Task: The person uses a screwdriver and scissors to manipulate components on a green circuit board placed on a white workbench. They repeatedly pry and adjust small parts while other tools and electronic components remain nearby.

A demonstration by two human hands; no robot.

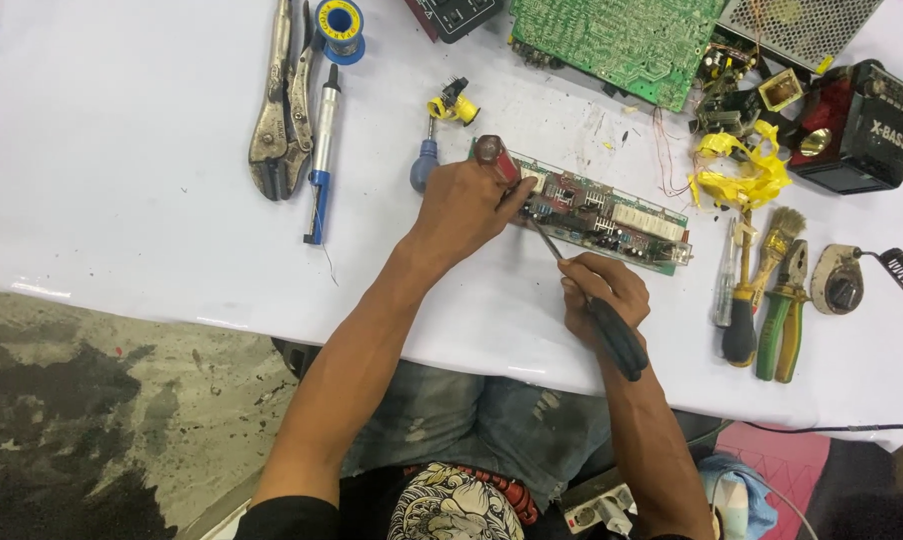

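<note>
Hands [467,205] on board [612,215], screwdriver [602,320].

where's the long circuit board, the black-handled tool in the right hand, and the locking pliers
long circuit board [627,222], head view, its right half
black-handled tool [617,338], head view, mid handle
locking pliers [280,110], head view, middle of the handles

Bright even overhead light, soft short shadows, mild glare on white table [122,150], sharp focus, slight edge distortion

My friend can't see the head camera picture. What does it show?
A person's left hand steadies a long narrow circuit board on a white table while the right hand points a black-handled screwdriver at it. Locking pliers, a brush and a bigger green circuit board lie nearby.
</note>
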